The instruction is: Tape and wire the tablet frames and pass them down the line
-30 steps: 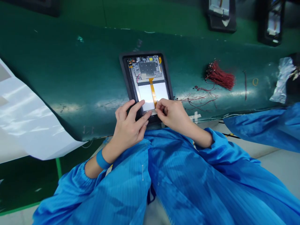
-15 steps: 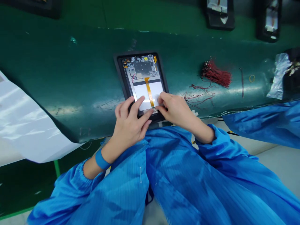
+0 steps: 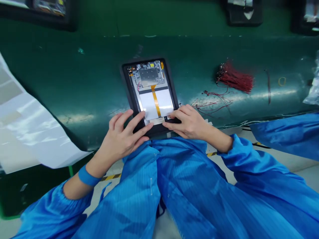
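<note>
An opened tablet [image 3: 129, 89] in a black frame lies on the green belt [image 3: 74, 73], its back off. Inside it are a circuit board [image 3: 149, 74] at the far end, a white panel [image 3: 164, 99] and an orange flex ribbon [image 3: 155, 101] running down the middle. My left hand [image 3: 122, 136] rests on the tablet's near left corner, fingers stretched out flat. My right hand [image 3: 188, 121] lies on the near right edge, fingertips pointing left and pressing along the panel's bottom edge. Neither hand holds anything.
A bundle of red wires [image 3: 235, 80] and loose thin wires [image 3: 211, 99] lie right of the tablet. A white sheet [image 3: 27, 129] hangs over the belt at left. Black trays [image 3: 244, 13] sit at the far side. Another person's blue sleeve [image 3: 286, 136] reaches in from the right.
My right hand has gone from a pinch at the ribbon's lower end to lying flat along the tablet's near edge. My left hand has slid lower and left. The view has shifted slightly.
</note>
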Available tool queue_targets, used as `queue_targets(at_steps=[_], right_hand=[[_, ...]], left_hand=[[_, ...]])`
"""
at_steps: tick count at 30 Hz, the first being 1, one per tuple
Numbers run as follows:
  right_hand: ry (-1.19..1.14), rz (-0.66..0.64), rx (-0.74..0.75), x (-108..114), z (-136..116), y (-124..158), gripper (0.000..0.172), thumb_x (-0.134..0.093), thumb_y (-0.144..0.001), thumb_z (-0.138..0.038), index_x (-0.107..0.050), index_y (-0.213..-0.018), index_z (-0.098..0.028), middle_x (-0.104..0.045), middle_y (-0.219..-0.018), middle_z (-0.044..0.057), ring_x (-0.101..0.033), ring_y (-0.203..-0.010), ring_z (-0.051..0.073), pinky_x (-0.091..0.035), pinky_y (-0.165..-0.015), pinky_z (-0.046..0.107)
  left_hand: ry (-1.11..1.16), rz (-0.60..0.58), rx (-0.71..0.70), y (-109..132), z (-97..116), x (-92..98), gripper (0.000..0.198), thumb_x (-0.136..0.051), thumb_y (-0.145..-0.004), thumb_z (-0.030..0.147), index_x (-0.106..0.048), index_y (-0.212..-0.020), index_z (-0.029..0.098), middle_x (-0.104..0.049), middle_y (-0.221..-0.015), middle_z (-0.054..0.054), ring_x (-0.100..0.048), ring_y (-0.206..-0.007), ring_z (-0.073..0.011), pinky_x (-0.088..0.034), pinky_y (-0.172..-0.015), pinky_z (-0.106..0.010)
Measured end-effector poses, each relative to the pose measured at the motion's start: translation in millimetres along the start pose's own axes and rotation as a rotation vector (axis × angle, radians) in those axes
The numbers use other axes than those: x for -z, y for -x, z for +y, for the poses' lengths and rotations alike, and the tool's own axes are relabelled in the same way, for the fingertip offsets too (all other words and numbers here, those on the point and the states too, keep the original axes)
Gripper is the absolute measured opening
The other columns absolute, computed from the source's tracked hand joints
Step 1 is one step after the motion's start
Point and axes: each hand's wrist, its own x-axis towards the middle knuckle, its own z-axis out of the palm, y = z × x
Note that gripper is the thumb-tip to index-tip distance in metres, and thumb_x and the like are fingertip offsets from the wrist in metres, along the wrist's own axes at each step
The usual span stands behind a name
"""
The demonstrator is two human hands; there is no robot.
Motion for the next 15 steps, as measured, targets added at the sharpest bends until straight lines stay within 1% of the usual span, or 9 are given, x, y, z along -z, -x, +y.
queue_targets(at_steps=[2,4,5,6,7,9,10,12,15], right_hand=[[-0.045,0.003,0.035,-1,6,-1,0.028,-0.063,-0.102,-0.031,-0.078,-0.127,-0.028,-0.068,-0.109,0.01,-0.047,-0.097,0.025,-0.035,-0.082,0.04],[-0.096,0.033,0.051,-6,11,-2,0.028,-0.062,-0.102,-0.031,-0.079,-0.124,-0.029,-0.067,-0.11,0.01,-0.048,-0.099,0.025,-0.034,-0.083,0.04],[-0.116,0.058,0.057,-9,13,-2,0.028,-0.061,-0.102,-0.031,-0.08,-0.122,-0.029,-0.067,-0.111,0.01,-0.048,-0.1,0.025,-0.034,-0.084,0.04],[-0.126,0.087,0.062,-12,14,-2,0.028,-0.06,-0.102,-0.03,-0.08,-0.121,-0.029,-0.067,-0.111,0.01,-0.049,-0.1,0.025,-0.034,-0.085,0.04],[-0.127,0.113,0.068,-15,14,-2,0.028,-0.06,-0.101,-0.028,-0.081,-0.12,-0.029,-0.068,-0.111,0.01,-0.049,-0.101,0.025,-0.034,-0.086,0.04],[-0.108,0.153,0.081,-18,14,-1,0.027,-0.061,-0.099,-0.026,-0.08,-0.119,-0.027,-0.068,-0.111,0.009,-0.05,-0.102,0.025,-0.035,-0.087,0.04],[-0.097,0.165,0.086,-19,14,-1,0.027,-0.062,-0.099,-0.026,-0.08,-0.119,-0.027,-0.069,-0.111,0.009,-0.05,-0.103,0.025,-0.035,-0.088,0.04],[-0.087,0.177,0.094,-19,13,-1,0.026,-0.062,-0.098,-0.026,-0.079,-0.118,-0.025,-0.069,-0.111,0.009,-0.049,-0.103,0.025,-0.035,-0.088,0.04],[-0.104,0.18,0.103,-19,14,-1,0.026,-0.062,-0.098,-0.025,-0.078,-0.118,-0.024,-0.07,-0.111,0.009,-0.049,-0.102,0.025,-0.035,-0.087,0.04]], left_hand=[[-0.076,-0.016,-0.108,-7,-2,7.4,0.054,-0.08,-0.096,0.049,-0.064,-0.147,0.042,-0.062,-0.154,-0.002,-0.055,-0.141,-0.037,-0.039,-0.12,-0.055],[-0.159,-0.025,-0.166,-22,-9,16.6,0.039,-0.076,-0.099,0.044,-0.069,-0.138,0.042,-0.069,-0.143,0.001,-0.061,-0.131,-0.0298,-0.045,-0.112,-0.048],[-0.191,-0.013,-0.125,-33,-14,21.2,0.031,-0.074,-0.101,0.041,-0.071,-0.132,0.04,-0.071,-0.138,0.0,-0.063,-0.127,-0.0283,-0.047,-0.109,-0.048],[-0.219,0.016,-0.022,-47,-21,25.6,0.023,-0.07,-0.103,0.038,-0.074,-0.125,0.037,-0.072,-0.133,-0.002,-0.063,-0.124,-0.0283,-0.048,-0.106,-0.049],[-0.241,0.05,0.123,-62,-28,29.3,0.017,-0.067,-0.104,0.036,-0.075,-0.118,0.032,-0.073,-0.127,-0.005,-0.063,-0.121,-0.0294,-0.049,-0.104,-0.05],[-0.271,0.074,0.432,-94,-47,34.7,0.02,-0.06,-0.105,0.035,-0.075,-0.106,0.023,-0.07,-0.115,-0.011,-0.061,-0.115,-0.0316,-0.049,-0.1,-0.054],[-0.267,0.041,0.53,-109,-57,36.4,0.022,-0.057,-0.106,0.034,-0.074,-0.103,0.02,-0.068,-0.111,-0.011,-0.06,-0.114,-0.0316,-0.049,-0.101,-0.055],[-0.241,-0.036,0.609,-133,-74,38.2,0.025,-0.055,-0.107,0.034,-0.074,-0.105,0.019,-0.065,-0.109,-0.01,-0.056,-0.116,-0.0309,-0.046,-0.105,-0.057],[-0.226,-0.127,0.586,-153,-92,39.5,0.026,-0.056,-0.107,0.034,-0.077,-0.112,0.018,-0.061,-0.113,-0.01,-0.05,-0.121,-0.0315,-0.041,-0.11,-0.061]])
